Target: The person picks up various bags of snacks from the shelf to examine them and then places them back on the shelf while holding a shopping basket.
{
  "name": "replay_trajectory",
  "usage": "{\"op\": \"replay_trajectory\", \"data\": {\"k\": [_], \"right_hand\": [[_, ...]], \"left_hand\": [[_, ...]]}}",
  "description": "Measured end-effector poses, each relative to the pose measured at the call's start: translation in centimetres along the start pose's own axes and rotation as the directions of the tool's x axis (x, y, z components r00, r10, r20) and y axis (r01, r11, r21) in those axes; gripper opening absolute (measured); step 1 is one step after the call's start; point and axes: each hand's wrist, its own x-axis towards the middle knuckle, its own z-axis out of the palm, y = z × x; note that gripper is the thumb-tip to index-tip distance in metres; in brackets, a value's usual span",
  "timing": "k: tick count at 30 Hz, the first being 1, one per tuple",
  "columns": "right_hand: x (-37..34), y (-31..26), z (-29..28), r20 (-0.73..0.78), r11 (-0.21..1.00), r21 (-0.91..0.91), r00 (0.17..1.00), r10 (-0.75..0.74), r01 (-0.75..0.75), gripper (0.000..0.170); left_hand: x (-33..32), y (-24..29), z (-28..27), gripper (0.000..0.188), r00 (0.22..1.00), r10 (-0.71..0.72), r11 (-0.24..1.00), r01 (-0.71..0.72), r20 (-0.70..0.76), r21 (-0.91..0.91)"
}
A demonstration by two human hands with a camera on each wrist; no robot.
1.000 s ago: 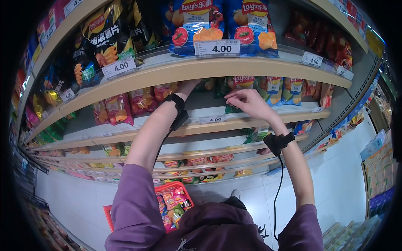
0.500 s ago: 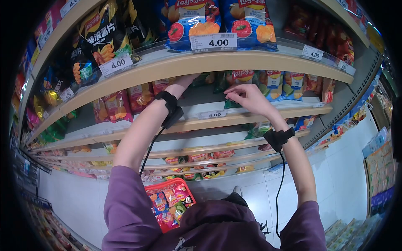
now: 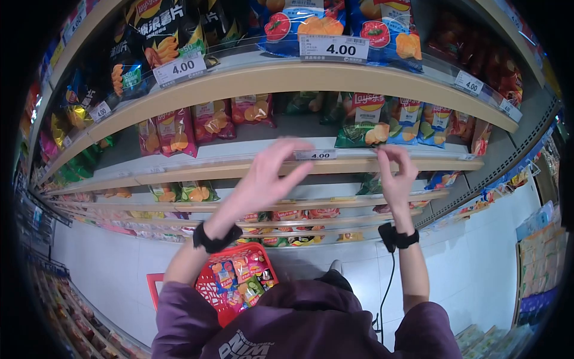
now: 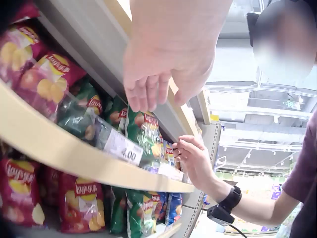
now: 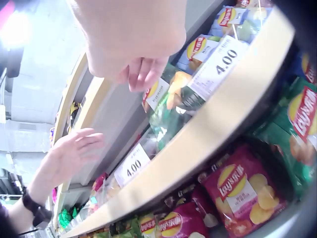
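Observation:
My left hand [image 3: 269, 176] hangs in front of the shelf edge near a price label [image 3: 315, 155], thumb spread from the fingers and nothing in it. In the left wrist view its fingers [image 4: 148, 91] bend loosely down, over a green Lay's chip bag [image 4: 143, 134]. My right hand [image 3: 397, 179] is just below the lower edge of the green chip bag [image 3: 362, 122] at the shelf front, its thumb and index fingertips close together and nothing visible held. In the right wrist view its loosely curled fingers [image 5: 143, 74] overlap the area by that bag.
Pink chip bags [image 3: 176, 134] stand left on the same shelf, blue ones [image 3: 406, 122] right. The shelf board above [image 3: 335, 78] juts over this row and carries large blue bags [image 3: 382, 36]. On the floor sits a red basket [image 3: 272, 254] with several chip bags inside.
My left hand has come out from deep in the shelf and is now in front of the edge. The right hand has drawn back and down from over the green bag.

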Motion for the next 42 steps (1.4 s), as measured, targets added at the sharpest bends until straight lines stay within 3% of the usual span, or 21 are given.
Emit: {"op": "replay_trajectory", "data": {"k": [3, 5, 7, 8, 10, 11, 12, 13, 14, 16, 18, 19, 20, 24, 25, 28, 29, 32, 35, 38, 42], "right_hand": [[-5.9, 2.3, 0.5, -0.03, 0.992, -0.035, 0.992, 0.123, -0.124, 0.005], [-9.1, 4.1, 0.2, 0.364, 0.982, -0.151, 0.918, 0.159, -0.11, 0.01], [-13.4, 8.0, -0.9, 0.734, 0.951, -0.232, 0.678, 0.034, 0.203, 0.022], [-16.0, 10.1, -1.9, 0.859, 0.901, -0.342, 0.476, 0.187, 0.265, 0.018], [-20.5, 14.5, -4.3, 0.872, 0.827, -0.489, 0.118, 0.475, 0.277, 0.018], [-22.7, 16.6, -6.0, 0.813, 0.801, -0.563, -0.033, 0.581, 0.205, 0.021], [-25.7, 19.4, -8.1, 0.754, 0.752, -0.644, -0.048, 0.655, 0.142, 0.021], [-28.3, 20.9, -9.9, 0.686, 0.69, -0.719, -0.071, 0.724, 0.081, 0.021], [-29.4, 19.7, -11.3, 0.604, 0.603, -0.797, 0.01, 0.797, 0.024, 0.023], [-33.3, 19.6, -15.5, 0.492, 0.491, -0.869, 0.009, 0.871, -0.062, 0.022], [-37.7, 18.7, -19.2, 0.393, 0.388, -0.915, -0.025, 0.919, -0.107, 0.019], [-38.6, 17.3, -20.3, 0.297, 0.265, -0.941, -0.143, 0.944, -0.208, 0.019], [-41.3, 16.9, -22.0, 0.315, 0.297, -0.938, -0.078, 0.946, -0.177, 0.017], [-47.1, 13.7, -26.0, 0.359, 0.349, -0.933, -0.147, 0.922, -0.092, 0.015], [-48.0, 13.1, -26.3, 0.323, 0.295, -0.943, -0.204, 0.924, -0.155, 0.015], [-48.0, 12.2, -24.9, 0.293, 0.237, -0.95, -0.326, 0.899, -0.203, 0.019], [-47.8, 12.0, -24.1, 0.346, 0.307, -0.934, -0.257, 0.902, -0.18, 0.018], [-45.6, 11.2, -20.3, 0.408, 0.385, -0.896, -0.067, 0.911, -0.223, 0.02], [-45.1, 11.5, -18.0, 0.611, 0.631, -0.706, 0.173, 0.772, -0.323, 0.02], [-43.0, 7.9, -15.3, 0.56, 0.596, -0.723, 0.208, 0.802, -0.35, 0.018], [-45.5, 3.0, -15.9, 0.522, 0.604, -0.689, 0.304, 0.797, -0.4, 0.018]], "left_hand": [[-8.0, -0.3, 3.7, 0.022, 0.974, -0.2, 0.973, 0.21, 0.108, -0.093], [-13.6, -2.4, 7.1, 0.021, 0.923, -0.258, 0.953, 0.193, 0.285, 0.235], [-21.2, -6.2, 11.3, 0.024, 0.807, -0.348, 0.868, 0.085, 0.478, 0.489], [-26.2, -8.7, 13.5, 0.026, 0.735, -0.407, 0.856, 0.1, 0.542, 0.507], [-32.1, -9.7, 15.0, 0.029, 0.341, -0.691, 0.707, 0.502, 0.637, 0.497], [-37.6, -12.3, 17.0, 0.03, 0.294, -0.695, 0.695, 0.508, 0.656, 0.509], [-43.2, -14.2, 18.4, 0.03, 0.242, -0.695, 0.684, 0.513, 0.677, 0.519], [-46.8, -13.7, 18.0, 0.028, 0.306, -0.703, 0.677, 0.566, 0.642, 0.471], [-50.4, -13.2, 17.5, 0.027, 0.367, -0.713, 0.668, 0.615, 0.598, 0.42], [-62.1, -14.6, 19.8, 0.023, 0.335, -0.803, 0.584, 0.612, 0.493, 0.534], [-63.7, -10.7, 18.3, 0.019, 0.136, -0.836, 0.539, 0.39, 0.532, 0.747], [-64.3, -9.1, 17.4, 0.016, 0.114, -0.819, 0.554, 0.413, 0.562, 0.723], [-65.2, -7.9, 17.0, 0.014, 0.094, -0.801, 0.567, 0.437, 0.592, 0.698], [-71.7, -6.6, 19.0, 0.011, 0.441, -0.614, 0.788, 0.311, 0.654, 0.531], [-71.5, -6.5, 19.9, 0.009, 0.308, -0.672, 0.74, 0.31, 0.674, 0.597], [-70.8, -7.8, 23.0, 0.016, 0.261, -0.912, 0.321, 0.935, 0.317, 0.151], [-70.2, -9.6, 23.6, 0.024, 0.584, -0.618, 0.784, 0.408, 0.526, 0.468], [-61.8, -10.1, 24.3, 0.027, 0.344, -0.913, 0.386, 0.903, 0.22, 0.191], [-54.5, -10.6, 23.4, 0.026, 0.418, -0.849, 0.466, 0.88, 0.322, 0.087], [-51.3, -12.1, 25.6, 0.028, 0.402, -0.859, 0.491, 0.823, 0.317, 0.284], [-48.0, -7.3, 24.2, 0.027, 0.394, -0.836, 0.484, 0.856, 0.382, 0.178]]}}
